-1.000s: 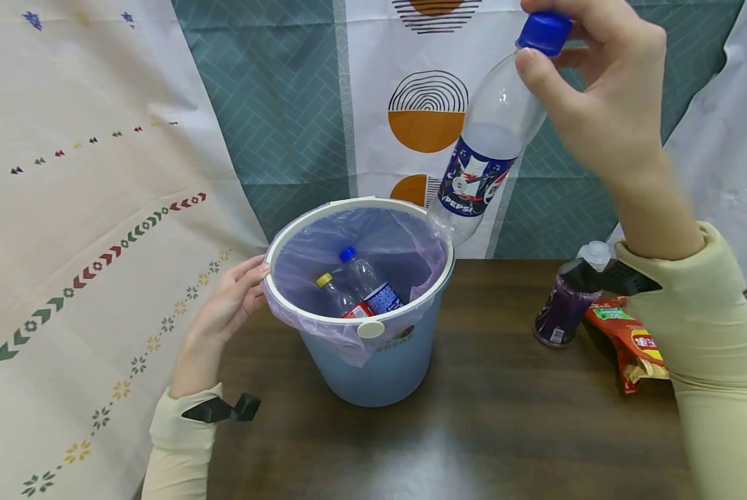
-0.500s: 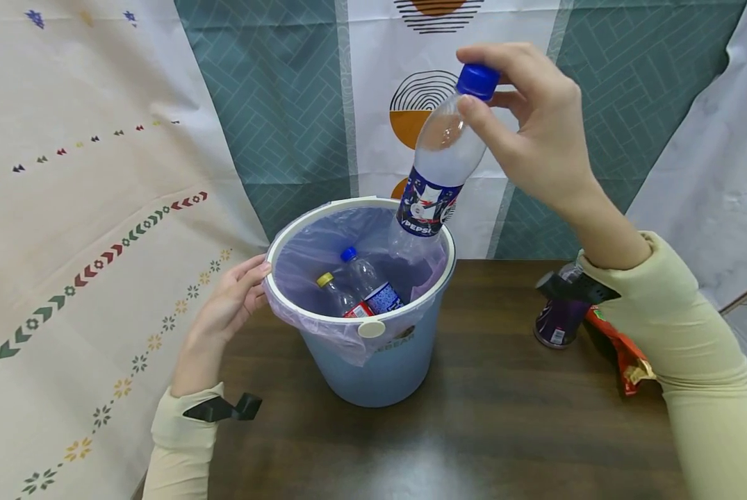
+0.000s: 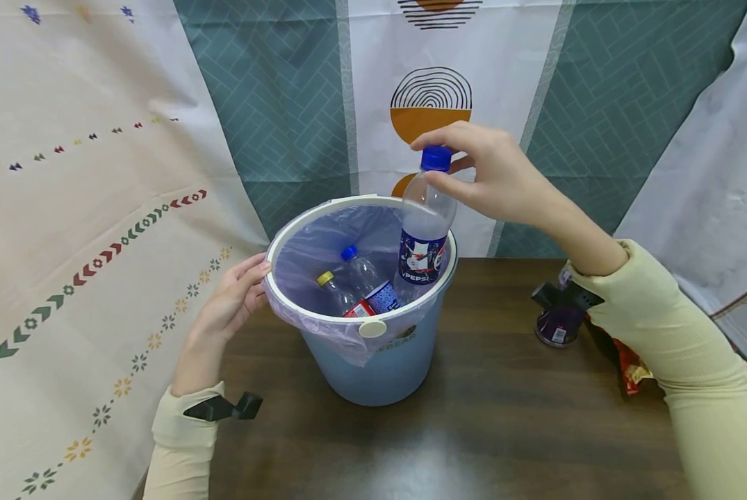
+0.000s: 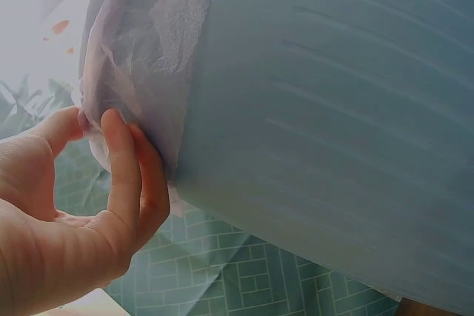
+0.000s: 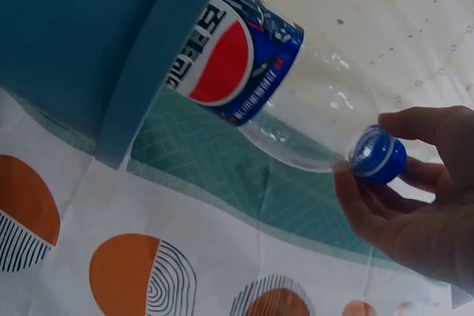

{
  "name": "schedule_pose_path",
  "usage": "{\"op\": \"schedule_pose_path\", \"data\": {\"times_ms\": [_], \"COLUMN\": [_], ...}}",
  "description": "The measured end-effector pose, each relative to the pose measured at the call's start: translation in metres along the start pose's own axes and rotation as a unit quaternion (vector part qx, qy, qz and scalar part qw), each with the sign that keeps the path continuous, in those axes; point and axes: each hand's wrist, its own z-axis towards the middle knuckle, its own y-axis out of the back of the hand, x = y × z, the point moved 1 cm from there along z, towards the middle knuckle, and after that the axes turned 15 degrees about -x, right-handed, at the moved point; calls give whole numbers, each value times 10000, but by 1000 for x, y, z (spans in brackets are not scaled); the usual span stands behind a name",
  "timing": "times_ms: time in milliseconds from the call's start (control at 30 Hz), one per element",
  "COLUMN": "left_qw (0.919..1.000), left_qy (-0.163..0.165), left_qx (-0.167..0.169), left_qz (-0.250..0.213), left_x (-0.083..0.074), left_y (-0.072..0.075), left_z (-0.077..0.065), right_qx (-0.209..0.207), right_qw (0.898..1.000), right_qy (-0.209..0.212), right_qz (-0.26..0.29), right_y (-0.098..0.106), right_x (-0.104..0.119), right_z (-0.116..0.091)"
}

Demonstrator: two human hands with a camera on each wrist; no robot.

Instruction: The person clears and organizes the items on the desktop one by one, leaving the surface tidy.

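Observation:
A blue trash can (image 3: 373, 375) with a white rim and a thin purple liner (image 3: 323, 232) stands on the table. My left hand (image 3: 226, 302) pinches its rim and the overhanging liner at the left; the left wrist view shows thumb and fingers on either side of the liner (image 4: 148, 57). By its blue cap, my right hand (image 3: 492, 170) holds a clear Pepsi bottle (image 3: 424, 219). The bottle is nearly upright, its lower part inside the can at the right. Two bottles lie inside: one blue-capped (image 3: 365, 274), one yellow-capped (image 3: 335, 293).
On the right of the dark wooden table (image 3: 504, 417) stands a dark purple bottle (image 3: 556, 328), partly hidden by the right wrist camera. A red snack bag (image 3: 631, 368) lies behind the right sleeve. Patterned cloths (image 3: 273, 83) hang at the back and left.
My right hand has carried the Pepsi bottle left and down from above the right rim into the can's opening, and the bottle has become more upright. My left hand stays on the rim.

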Motion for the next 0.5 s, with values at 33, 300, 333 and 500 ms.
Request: {"op": "schedule_pose_path", "data": {"times_ms": [33,300,333,500], "left_qw": [10000,10000,10000,10000], "left_qy": [1,37,35,26], "left_qx": [3,1,6,53], "left_qz": [0,-35,-41,-67], "left_x": [0,-1,-1,-1], "left_y": [0,-1,-1,0], "left_z": [0,0,0,0], "right_qx": [144,1533,1686,1893], "right_qw": [9999,9878,9853,9801], "right_qy": [32,169,113,-104], "right_qz": [21,-200,-260,-581], "right_y": [-1,-12,-12,-8], "right_x": [-2,-6,-6,-13], "right_z": [-1,-8,-8,-11]}}
